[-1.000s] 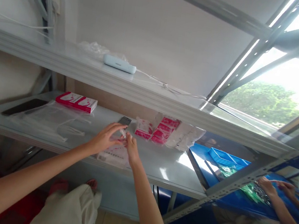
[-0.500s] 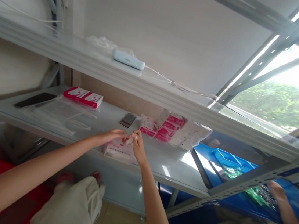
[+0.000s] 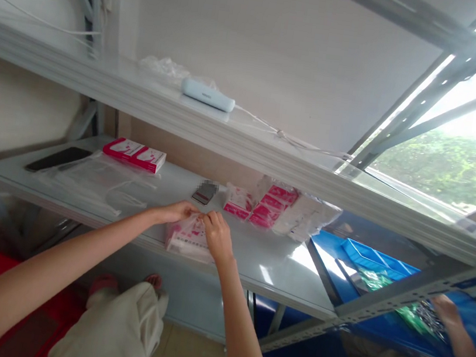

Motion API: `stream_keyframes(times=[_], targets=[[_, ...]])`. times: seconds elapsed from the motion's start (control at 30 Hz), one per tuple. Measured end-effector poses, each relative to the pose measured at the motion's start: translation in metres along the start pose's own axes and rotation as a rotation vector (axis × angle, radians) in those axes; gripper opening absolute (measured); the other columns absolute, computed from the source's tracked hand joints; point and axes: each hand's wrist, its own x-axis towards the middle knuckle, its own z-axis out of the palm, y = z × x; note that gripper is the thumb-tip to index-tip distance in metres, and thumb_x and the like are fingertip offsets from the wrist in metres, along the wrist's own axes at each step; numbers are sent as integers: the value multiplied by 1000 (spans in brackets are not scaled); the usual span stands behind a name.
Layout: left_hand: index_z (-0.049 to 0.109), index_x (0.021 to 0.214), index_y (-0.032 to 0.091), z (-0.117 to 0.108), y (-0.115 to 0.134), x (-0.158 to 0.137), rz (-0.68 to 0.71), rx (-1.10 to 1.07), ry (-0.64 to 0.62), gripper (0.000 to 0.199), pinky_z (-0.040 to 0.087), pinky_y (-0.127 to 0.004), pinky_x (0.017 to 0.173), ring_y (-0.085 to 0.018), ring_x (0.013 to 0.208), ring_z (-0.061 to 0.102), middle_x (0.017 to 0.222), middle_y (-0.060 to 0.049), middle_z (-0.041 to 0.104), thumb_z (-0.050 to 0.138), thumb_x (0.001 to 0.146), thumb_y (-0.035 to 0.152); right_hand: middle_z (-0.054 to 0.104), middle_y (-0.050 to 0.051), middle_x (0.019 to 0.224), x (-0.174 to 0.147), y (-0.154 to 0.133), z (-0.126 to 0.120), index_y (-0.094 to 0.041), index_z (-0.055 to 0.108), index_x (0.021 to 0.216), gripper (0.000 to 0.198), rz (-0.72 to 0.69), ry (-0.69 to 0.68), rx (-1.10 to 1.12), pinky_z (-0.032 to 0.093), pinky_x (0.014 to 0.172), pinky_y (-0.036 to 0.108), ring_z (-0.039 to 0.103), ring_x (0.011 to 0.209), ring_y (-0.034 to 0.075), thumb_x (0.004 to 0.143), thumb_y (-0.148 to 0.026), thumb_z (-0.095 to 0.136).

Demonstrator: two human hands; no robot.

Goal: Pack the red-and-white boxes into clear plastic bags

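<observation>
Bagged pink-and-white box (image 3: pixel 188 241) rests at the front edge of a long grey shelf (image 3: pixel 248 258), below the fingertips of the person's two hands and towards the body. Its long side, as far as it shows, runs crosswise, roughly along the shelf edge. The left hand (image 3: pixel 175 212) comes in over its far left corner; the right hand (image 3: pixel 218 236) overlaps its right end, so the right looks slightly nearer.

Above and beyond both hands spans an upper shelf (image 3: pixel 245 155). Left of the left hand lie flat clear bags (image 3: pixel 90 178), partly over a dark slab (image 3: pixel 58 159). Beyond the right hand, to its right, sit wrapped pink boxes (image 3: pixel 270 206). Well off to the right, past a rack post, are a blue tray (image 3: pixel 355 255) and a co-worker's hand (image 3: pixel 445 309). Two pink-and-white boxes (image 3: pixel 134 155) lie beyond the left hand, to its left. A pale blue device (image 3: pixel 207 95) rests on the upper level, and a phone (image 3: pixel 204 193) lies just beyond the fingertips.

Smallest of all is the gathered film of the clear bag (image 3: pixel 191 223): both hands appear to pinch it, fingertips nearly meeting; the thumbs are too hidden to make out.
</observation>
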Motion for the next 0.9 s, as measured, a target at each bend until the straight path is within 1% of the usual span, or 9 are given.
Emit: stream_keyframes(times=[0.07, 0.13, 0.23, 0.3, 0.47, 0.63, 0.77, 0.83, 0.9], targets=[[65, 63, 12, -3, -2, 1, -18, 55, 31, 17, 43, -26, 57, -16, 59, 55, 61, -2, 63, 61, 72, 26, 59, 7, 86, -1, 0, 1, -18, 66, 100, 24, -9, 18, 23, 40, 69, 29, 48, 79, 19, 95, -17, 43], [66, 65, 12, -8, -4, -1, -2, 116, 164, 14, 44, -26, 62, -17, 63, 57, 64, -3, 65, 62, 72, 23, 59, 7, 91, -6, -3, 0, -20, 67, 100, 25, 60, 90, 61, 39, 70, 30, 48, 80, 18, 95, -19, 43], [71, 70, 14, -21, -10, -9, 67, 288, 433, 14, 45, -30, 75, -20, 76, 61, 77, -7, 70, 62, 74, 25, 58, 8, 104, -24, -17, -5, -25, 69, 97, 30, 291, 260, 112, 36, 76, 34, 48, 87, 20, 96, -23, 39], [72, 68, 17, -28, -18, -16, 83, 432, 531, 17, 43, -31, 84, -22, 84, 60, 80, -8, 71, 61, 76, 28, 57, 8, 107, -44, -32, -6, -27, 70, 95, 35, 423, 335, 139, 34, 80, 38, 48, 90, 22, 97, -25, 35], [71, 64, 21, -25, -43, -18, 28, 507, 642, 20, 41, -32, 89, -22, 86, 60, 80, -6, 73, 58, 77, 30, 60, 8, 105, -85, -74, 8, -32, 69, 103, 33, 554, 206, 200, 31, 84, 45, 50, 91, 25, 95, -25, 37], [69, 70, 17, -22, -53, 3, -29, 251, 618, 23, 46, -32, 82, -23, 81, 63, 78, -8, 71, 62, 69, 38, 61, 8, 110, -73, -98, 18, -33, 67, 106, 31, 460, 175, 256, 30, 90, 48, 51, 100, 26, 94, -24, 40], [64, 84, 16, -29, -44, 1, 42, 164, 583, 33, 47, -33, 82, -23, 85, 62, 89, -9, 69, 62, 67, 44, 56, 7, 124, -59, -89, 5, -34, 62, 116, 32, 270, 105, 394, 28, 100, 50, 46, 114, 27, 91, -45, 45], [59, 95, 17, -26, -43, -15, 96, 144, 782, 37, 46, -35, 88, -22, 93, 60, 101, -9, 65, 57, 72, 46, 50, 9, 132, -55, -69, 3, -31, 56, 126, 47, 339, 157, 497, 27, 103, 51, 42, 122, 28, 92, -56, 36], [53, 100, 19, -10, -49, -39, 114, 149, 1118, 34, 44, -38, 92, -22, 97, 58, 107, -9, 59, 51, 77, 45, 49, 12, 135, -49, -42, 10, -25, 51, 132, 56, 559, 279, 615, 30, 103, 50, 41, 125, 26, 93, -55, 24]])
